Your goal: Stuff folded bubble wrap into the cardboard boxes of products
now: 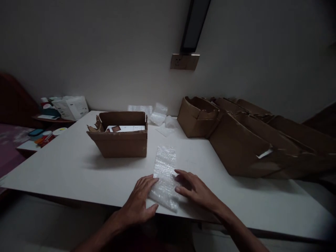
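A strip of clear bubble wrap (165,164) lies flat near the front edge of the white table (204,196). At its left border rests my left hand (141,199), fingers extended and thumb spread away. My right hand (193,189) is at the strip's right side, fingers apart and slightly bent, with the fingertips at or just over its border. Neither hand is closed around the wrap. Beyond my left hand stands an open cardboard box (123,143) with a white printed item (127,128) inside; its lower part is hidden by the box wall.
More bubble wrap pieces (159,113) lie at the back against the wall. Several open cardboard boxes (241,147) crowd the table's right side. On the left, a low shelf holds a white package (72,106) and small containers. A wall socket (185,62) sits above the table.
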A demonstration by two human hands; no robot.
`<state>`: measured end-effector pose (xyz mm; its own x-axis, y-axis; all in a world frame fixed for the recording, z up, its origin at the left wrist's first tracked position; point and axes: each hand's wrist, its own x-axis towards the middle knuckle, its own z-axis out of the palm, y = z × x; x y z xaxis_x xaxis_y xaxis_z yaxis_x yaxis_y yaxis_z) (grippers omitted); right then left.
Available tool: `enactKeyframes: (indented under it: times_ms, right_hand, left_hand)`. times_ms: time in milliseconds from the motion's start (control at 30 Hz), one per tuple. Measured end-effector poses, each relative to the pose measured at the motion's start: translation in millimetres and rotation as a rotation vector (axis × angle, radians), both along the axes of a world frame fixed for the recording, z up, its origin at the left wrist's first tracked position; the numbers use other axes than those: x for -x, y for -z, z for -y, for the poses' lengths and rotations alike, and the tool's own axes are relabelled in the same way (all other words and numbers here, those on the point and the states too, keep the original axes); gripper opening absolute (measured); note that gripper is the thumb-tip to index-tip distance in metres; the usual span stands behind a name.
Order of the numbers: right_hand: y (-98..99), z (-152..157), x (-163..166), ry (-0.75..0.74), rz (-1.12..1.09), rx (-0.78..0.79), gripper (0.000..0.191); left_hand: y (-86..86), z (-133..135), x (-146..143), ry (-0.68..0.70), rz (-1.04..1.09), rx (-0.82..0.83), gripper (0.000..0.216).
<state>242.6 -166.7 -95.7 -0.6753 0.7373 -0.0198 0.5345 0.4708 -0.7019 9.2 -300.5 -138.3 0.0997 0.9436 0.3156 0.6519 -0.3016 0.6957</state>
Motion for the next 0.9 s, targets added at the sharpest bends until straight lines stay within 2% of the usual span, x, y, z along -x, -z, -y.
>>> enactKeyframes:
  times_ms: [67, 167, 200, 400, 500, 600, 700, 800, 900]
  right_hand:
    - [7.5, 6.9, 9.1, 0.018, 0.053, -0.095, 0.054]
    - [11.2, 8.4, 21.3, -0.024, 0.098, -0.151, 0.018]
    - [9.5, 8.4, 23.4, -0.046, 0.084, -0.157, 0.011]
    - [-25.8, 21.3, 21.4, -0.064, -0.246, -0.292, 0.013]
    - [-38.1, 24.7, 24.7, -0.046, -0.269, -0.381, 0.013]
    - [-28.5, 8.9, 36.1, -0.001, -0.185, -0.542, 0.014]
    - [-4.1, -19.9, 48.9, 0.039, -0.027, -0.626, 0.012]
    - [14.2, -38.1, 50.1, 0.055, 0.039, -0.657, 0.017]
    - [15.1, -29.6, 34.3, 0.082, -0.007, -0.741, 0.028]
  left_hand:
    - [0.6, 0.5, -2.7, -0.01, -0.003, 0.014, 0.078]
    - [1.0, 3.6, -5.3, -0.019, -0.006, 0.064, 0.081]
    - [0.3, 5.2, -5.4, -0.029, 0.004, 0.084, 0.082]
    - [-20.1, 9.2, -3.1, -0.15, 0.273, 0.188, 0.095]
    - [-28.5, 2.7, -7.0, -0.141, 0.392, 0.291, 0.094]
    - [-24.1, -6.5, -13.5, -0.226, 0.37, 0.335, 0.084]
    - [-14.2, -15.4, -17.3, -0.352, 0.196, 0.244, 0.08]
    - [-9.3, -22.5, -17.1, -0.362, -0.027, 0.166, 0.073]
    - [-8.7, -25.4, -15.0, -0.337, -0.168, 0.143, 0.063]
